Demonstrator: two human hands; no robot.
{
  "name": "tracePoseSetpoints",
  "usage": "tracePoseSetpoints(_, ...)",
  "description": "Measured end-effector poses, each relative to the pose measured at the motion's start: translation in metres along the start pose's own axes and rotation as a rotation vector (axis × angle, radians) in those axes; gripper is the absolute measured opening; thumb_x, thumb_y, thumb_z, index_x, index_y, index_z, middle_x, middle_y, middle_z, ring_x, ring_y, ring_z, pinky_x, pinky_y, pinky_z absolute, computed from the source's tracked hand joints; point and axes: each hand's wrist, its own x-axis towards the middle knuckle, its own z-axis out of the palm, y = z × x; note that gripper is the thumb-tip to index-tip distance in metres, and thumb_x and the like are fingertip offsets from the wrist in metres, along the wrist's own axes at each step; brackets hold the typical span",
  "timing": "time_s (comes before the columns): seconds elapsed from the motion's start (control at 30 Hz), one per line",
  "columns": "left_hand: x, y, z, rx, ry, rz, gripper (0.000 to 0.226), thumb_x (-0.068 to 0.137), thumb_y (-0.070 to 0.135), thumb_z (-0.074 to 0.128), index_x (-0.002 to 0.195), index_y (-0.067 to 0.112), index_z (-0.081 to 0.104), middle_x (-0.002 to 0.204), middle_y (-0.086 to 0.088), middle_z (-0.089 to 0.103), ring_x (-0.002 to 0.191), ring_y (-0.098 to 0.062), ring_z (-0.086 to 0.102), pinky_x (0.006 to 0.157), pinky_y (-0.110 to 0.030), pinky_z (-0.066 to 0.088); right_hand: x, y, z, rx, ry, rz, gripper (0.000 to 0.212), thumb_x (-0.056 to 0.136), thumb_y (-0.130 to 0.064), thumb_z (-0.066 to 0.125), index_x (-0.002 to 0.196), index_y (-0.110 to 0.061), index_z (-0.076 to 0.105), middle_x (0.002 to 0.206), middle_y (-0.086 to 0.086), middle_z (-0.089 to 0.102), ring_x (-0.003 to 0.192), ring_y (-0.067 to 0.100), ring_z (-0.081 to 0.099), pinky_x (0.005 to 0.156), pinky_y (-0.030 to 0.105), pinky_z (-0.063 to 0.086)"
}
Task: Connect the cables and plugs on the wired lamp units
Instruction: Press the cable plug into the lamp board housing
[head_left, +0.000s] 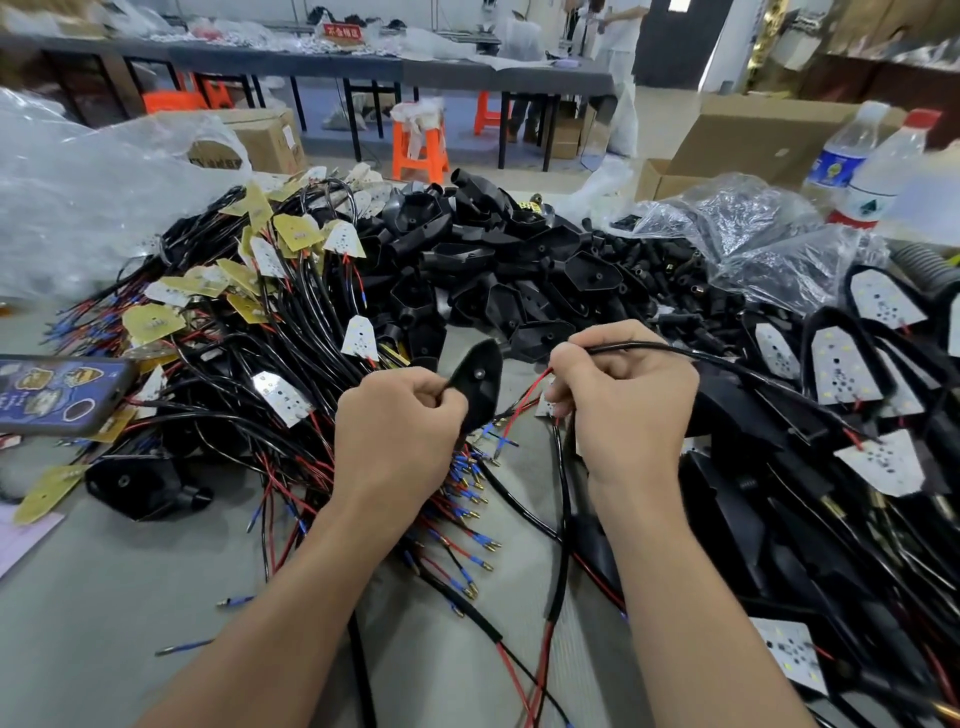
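My left hand (397, 421) grips a black plastic lamp housing (479, 382) by its lower end, its pointed tip up. My right hand (628, 400) pinches a black sheathed cable (654, 347) that runs off to the right. A red wire (524, 396) leaves my right fingers and drops toward the housing. Loose wires with blue sleeves and brass tips (470, 499) lie on the table between my forearms.
A tangle of wired LED boards (291, 312) fills the left. Empty black housings (467, 260) are piled behind. Assembled lamp units (852, 374) lie on the right. A phone (57, 395) sits at far left, two water bottles (878, 166) at far right.
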Motion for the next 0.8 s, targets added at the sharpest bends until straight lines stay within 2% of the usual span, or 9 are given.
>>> tracePoseSetpoints(0.07, 0.001, -0.001, 0.001, 0.003, 0.018, 0.021, 0.027, 0.085, 0.028, 0.07, 0.062, 0.014, 0.067, 0.053, 0.0, 0.062, 0.057, -0.023, 0.057, 0.061, -0.029, 0.048, 0.0, 0.0, 0.001, 0.1, -0.054, 0.008, 0.011, 0.079, 0.001, 0.069, 0.079, -0.009, 0.065, 0.058, 0.015, 0.069, 0.046, 0.025, 0.064, 0.049, 0.03, 0.052)
tracePoseSetpoints(0.17, 0.0, -0.001, 0.002, -0.033, -0.024, 0.04, 0.024, 0.087, 0.026, 0.071, 0.064, 0.017, 0.071, 0.054, 0.0, 0.063, 0.054, -0.024, 0.059, 0.058, -0.031, 0.049, 0.0, 0.003, 0.002, 0.114, -0.081, 0.023, 0.011, 0.081, 0.005, 0.068, 0.081, -0.006, 0.065, 0.06, 0.016, 0.07, 0.053, 0.03, 0.07, 0.055, 0.034, 0.058)
tracePoseSetpoints(0.27, 0.0, -0.001, 0.003, -0.047, -0.064, 0.053, 0.024, 0.089, 0.025, 0.07, 0.07, 0.011, 0.072, 0.055, -0.006, 0.063, 0.059, -0.03, 0.06, 0.058, -0.036, 0.049, 0.0, 0.006, 0.004, 0.112, -0.065, 0.046, 0.012, 0.082, 0.005, 0.069, 0.083, -0.007, 0.065, 0.063, 0.015, 0.072, 0.058, 0.03, 0.073, 0.059, 0.032, 0.059)
tracePoseSetpoints(0.43, -0.004, 0.004, 0.0, -0.136, -0.144, 0.07, 0.014, 0.092, 0.024, 0.069, 0.093, 0.025, 0.083, 0.056, 0.001, 0.066, 0.058, -0.026, 0.063, 0.064, -0.037, 0.056, 0.003, 0.008, 0.005, 0.16, -0.004, 0.06, 0.014, 0.084, 0.007, 0.067, 0.082, -0.006, 0.065, 0.066, 0.015, 0.073, 0.063, 0.03, 0.075, 0.061, 0.03, 0.06)
tracePoseSetpoints(0.57, -0.005, 0.007, 0.0, -0.144, -0.207, 0.109, 0.013, 0.086, 0.031, 0.067, 0.089, 0.025, 0.078, 0.064, -0.002, 0.07, 0.064, -0.029, 0.066, 0.066, -0.045, 0.058, 0.003, 0.01, 0.005, 0.185, 0.02, 0.075, 0.014, 0.084, 0.009, 0.066, 0.081, -0.004, 0.065, 0.066, 0.015, 0.073, 0.064, 0.031, 0.075, 0.063, 0.035, 0.061)
tracePoseSetpoints(0.7, -0.007, 0.006, 0.001, -0.141, -0.202, 0.127, 0.015, 0.084, 0.045, 0.069, 0.091, 0.034, 0.077, 0.066, 0.007, 0.073, 0.065, -0.022, 0.07, 0.067, -0.042, 0.059, 0.001, 0.008, 0.006, 0.285, -0.006, 0.121, 0.015, 0.085, 0.014, 0.064, 0.083, -0.001, 0.064, 0.064, 0.013, 0.072, 0.065, 0.028, 0.075, 0.062, 0.03, 0.06)
tracePoseSetpoints(0.8, -0.007, 0.002, 0.006, -0.064, -0.163, 0.161, 0.01, 0.087, 0.044, 0.072, 0.094, 0.039, 0.076, 0.061, 0.013, 0.069, 0.061, -0.015, 0.066, 0.062, -0.03, 0.054, -0.002, 0.006, 0.007, 0.247, -0.046, 0.091, 0.012, 0.085, 0.013, 0.065, 0.084, 0.001, 0.064, 0.065, 0.014, 0.072, 0.065, 0.028, 0.075, 0.061, 0.03, 0.06)
